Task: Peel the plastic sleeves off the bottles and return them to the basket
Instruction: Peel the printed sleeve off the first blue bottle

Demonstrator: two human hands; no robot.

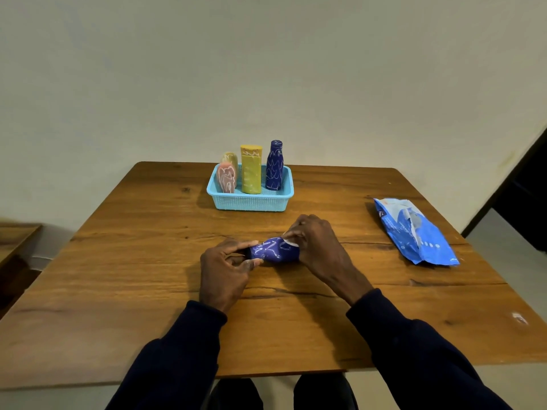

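**At the table's centre: two hands on one sleeved bottle**

At mid-table, the held bottle point(273, 250), blue with pale scribbles, is lying on its side low over the wooden table point(148, 261). Whether it is touching the wood cannot be told. The left hand point(228, 269) is pinching its narrow end between curled fingers and thumb. The right hand point(318, 247) is curling over its broad end, fingertips pinching at a white patch point(291, 242).

Bare wood is lying open all round the hands, widest toward the near and left edges. The basket point(251, 199) is sitting near the far edge, well apart from the hands. A blue packet point(414, 232) is lying flat toward the right edge.

The hands are hiding both ends of the held bottle. Whether the white patch is bare bottle or loosened sleeve is hard to make out. The packet's print is too small to read.

Count:
- Five bottles: one held and four standing in the basket.
- The four are a pink bottle point(226, 180), a beige bottle point(231, 159) half hidden behind it, a yellow bottle point(251, 170) and a tall blue bottle point(273, 167).
- One basket and one packet.
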